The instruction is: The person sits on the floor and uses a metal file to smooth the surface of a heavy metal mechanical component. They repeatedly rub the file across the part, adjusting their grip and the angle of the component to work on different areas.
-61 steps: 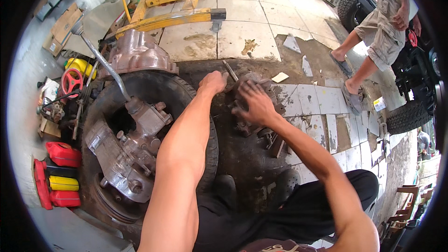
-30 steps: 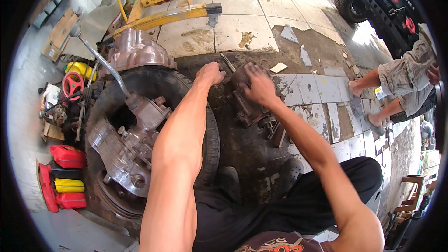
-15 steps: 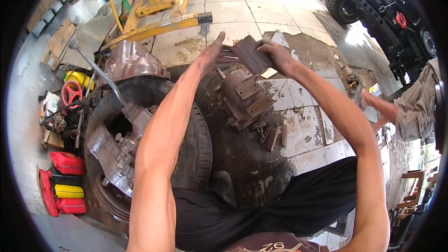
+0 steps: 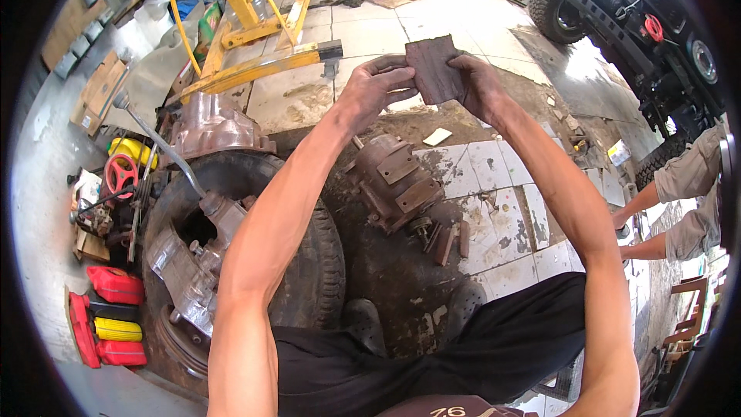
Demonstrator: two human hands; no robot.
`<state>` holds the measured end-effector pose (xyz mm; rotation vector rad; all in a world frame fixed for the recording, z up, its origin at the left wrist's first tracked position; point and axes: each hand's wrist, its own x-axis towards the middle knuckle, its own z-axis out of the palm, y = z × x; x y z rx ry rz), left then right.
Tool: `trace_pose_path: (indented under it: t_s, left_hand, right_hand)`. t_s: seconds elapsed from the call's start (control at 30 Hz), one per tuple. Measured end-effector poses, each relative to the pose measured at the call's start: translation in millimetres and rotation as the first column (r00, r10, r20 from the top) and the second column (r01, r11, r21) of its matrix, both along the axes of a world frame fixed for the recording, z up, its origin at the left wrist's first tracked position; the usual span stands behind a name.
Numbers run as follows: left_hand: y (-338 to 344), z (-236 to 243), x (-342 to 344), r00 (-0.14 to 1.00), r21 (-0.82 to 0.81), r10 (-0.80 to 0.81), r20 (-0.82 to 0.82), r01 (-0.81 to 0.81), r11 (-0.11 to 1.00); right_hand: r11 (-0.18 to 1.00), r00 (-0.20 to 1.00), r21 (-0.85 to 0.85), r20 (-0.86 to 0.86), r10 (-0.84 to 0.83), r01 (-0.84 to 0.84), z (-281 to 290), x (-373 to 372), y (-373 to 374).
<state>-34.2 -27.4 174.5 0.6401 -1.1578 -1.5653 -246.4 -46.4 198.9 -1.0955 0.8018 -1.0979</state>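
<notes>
The grip of the right hand point(image 4: 482, 86) is clamped on a dark sheet point(image 4: 434, 71) at the upper centre of the frame; the left hand point(image 4: 374, 91) meets its left edge, whether pinching I cannot tell. Below, mid-frame, sits a metal casing point(image 4: 380, 181); a tyre point(image 4: 318, 262) lies lower left.

Working round from the dark flat piece point(image 4: 434, 69): there's open room from 12 to 2 o'clock, over pale tiles point(image 4: 432, 19)! Both flanks are blocked, the left hand point(image 4: 376, 91) between 8 and 9, the right hand point(image 4: 480, 86) between 3 and 4. Out at 9, the yellow frame point(image 4: 262, 69) bars the way. Down at 6, a lane runs up between the forearms, but low down the metal housing point(image 4: 395, 181) and rusty bars point(image 4: 446, 243) crowd it, the tyre point(image 4: 330, 262) walling off 7. Far out at 4, another person's legs point(image 4: 691, 193) intrude!
</notes>
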Motion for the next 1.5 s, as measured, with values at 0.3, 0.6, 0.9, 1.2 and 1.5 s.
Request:
trace_pose_path:
  t_s: [0.3, 0.6, 0.9, 1.2, 1.5]
  left_hand:
    - [-5, 10, -6, 0.879, -0.226, 0.272, 0.391, -0.195, 0.954]
    - [-19, -1, -8, 0.981, 0.046, 0.110, 0.161, -0.118, 0.992]
    - [14, -2, -48, 0.933, -0.291, 0.346, 0.098, -0.306, 0.907]
    - [14, 7, -60, 0.828, -0.205, 0.553, 0.091, -0.528, 0.824]
    - [-11, -5, -10, 0.228, -0.717, 0.830, 0.509, -0.422, 0.555]
  right_hand:
    - [0.998, 0.998, -0.039, -0.048, 0.047, -0.049, -15, -19, -7]
    - [0.999, 0.996, -0.034, -0.092, 0.016, -0.020, -12, -4, 3]
    - [0.996, 0.983, -0.013, 0.163, -0.084, 0.088, -13, 8, 0]
    - [0.992, 0.995, -0.071, 0.013, -0.100, 0.101, -34, 25, 7]
    - [0.996, 0.947, 0.015, -0.309, -0.084, 0.093, -54, 0, 3]
